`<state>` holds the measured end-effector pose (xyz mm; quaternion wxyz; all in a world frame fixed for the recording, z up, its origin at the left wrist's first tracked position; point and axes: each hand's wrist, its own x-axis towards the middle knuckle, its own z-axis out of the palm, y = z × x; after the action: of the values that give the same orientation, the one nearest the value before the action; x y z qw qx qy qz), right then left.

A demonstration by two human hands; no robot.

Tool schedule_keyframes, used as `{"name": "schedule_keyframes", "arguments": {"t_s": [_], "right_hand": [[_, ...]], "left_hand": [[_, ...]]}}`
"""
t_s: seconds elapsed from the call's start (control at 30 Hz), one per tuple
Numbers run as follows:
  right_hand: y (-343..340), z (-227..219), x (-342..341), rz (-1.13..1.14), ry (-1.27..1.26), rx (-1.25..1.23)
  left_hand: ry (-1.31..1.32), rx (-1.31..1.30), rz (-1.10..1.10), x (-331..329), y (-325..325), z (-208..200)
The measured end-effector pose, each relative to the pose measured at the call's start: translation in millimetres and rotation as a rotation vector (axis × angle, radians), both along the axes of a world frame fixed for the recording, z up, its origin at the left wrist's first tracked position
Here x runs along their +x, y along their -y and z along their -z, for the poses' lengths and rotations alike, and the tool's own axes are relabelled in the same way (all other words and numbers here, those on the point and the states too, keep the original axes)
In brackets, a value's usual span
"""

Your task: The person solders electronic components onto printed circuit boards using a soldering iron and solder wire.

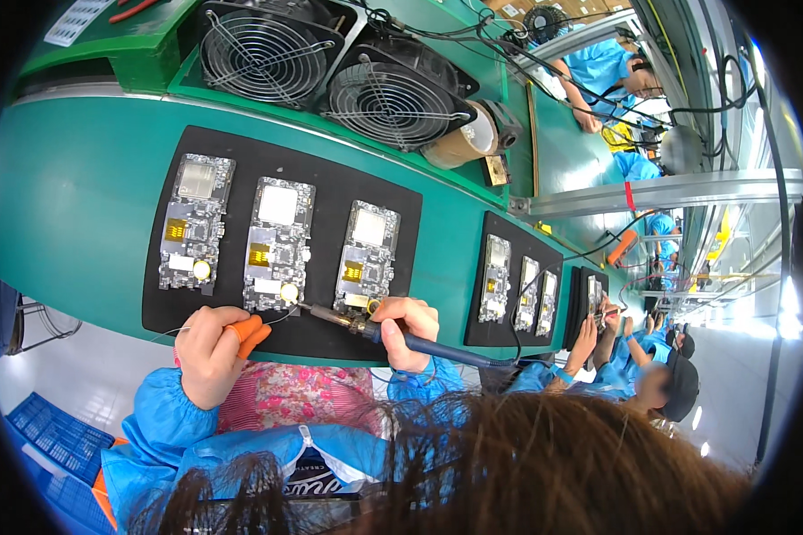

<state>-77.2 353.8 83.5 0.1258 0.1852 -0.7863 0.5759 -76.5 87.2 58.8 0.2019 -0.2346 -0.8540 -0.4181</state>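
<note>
My right hand [408, 332] grips a soldering iron [446, 350] with a blue handle. Its tip reaches the lower right corner of the middle circuit board [279, 234]; whether it touches cannot be made out. Orange finger covers show on my left hand [207, 353], which pinches a thin solder wire [281, 317] running toward the same corner. On either side of that board lie a left circuit board [193, 223] and a right circuit board [369, 250]. All three rest on a black mat [326, 201], each with a silvery square and a yellow patch.
Two black fans with wire guards [263, 58] [391, 102] stand behind the mat, beside a cardboard tube [462, 144]. Rightward, another black mat [477, 308] carries more boards, and co-workers sit farther along. A cable trails from the iron. Blue crates [53, 437] stand at lower left.
</note>
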Motion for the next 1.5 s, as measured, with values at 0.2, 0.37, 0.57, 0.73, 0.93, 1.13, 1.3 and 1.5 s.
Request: {"name": "schedule_keyframes", "arguments": {"t_s": [0.2, 0.37, 0.57, 0.73, 0.93, 1.13, 1.3, 1.5], "right_hand": [[-1, 3, -2, -0.051, 0.005, 0.059], [-1, 6, -5, -0.07, -0.029, 0.089], [3, 10, -7, -0.071, -0.063, 0.04], [1, 7, -6, -0.082, -0.023, 0.077], [1, 6, -6, -0.083, -0.003, 0.079], [-3, 6, -5, -0.078, -0.017, 0.033], [-5, 3, -4, -0.049, -0.035, 0.011], [3, 4, -6, -0.081, -0.049, 0.017]], "left_hand": [[-0.062, -0.112, -0.03, -2, -9, -3], [-0.042, -0.152, -0.036, -2, -11, -1], [-0.043, -0.145, -0.025, -5, -15, 1], [-0.068, -0.161, -0.018, -7, -20, 2], [-0.107, -0.213, -0.002, -12, -28, -1], [0.081, -0.056, -0.063, -3, -25, -15], [0.18, 0.0, -0.113, 3, -11, -12], [0.109, -0.099, -0.081, 4, -7, -7]]}}
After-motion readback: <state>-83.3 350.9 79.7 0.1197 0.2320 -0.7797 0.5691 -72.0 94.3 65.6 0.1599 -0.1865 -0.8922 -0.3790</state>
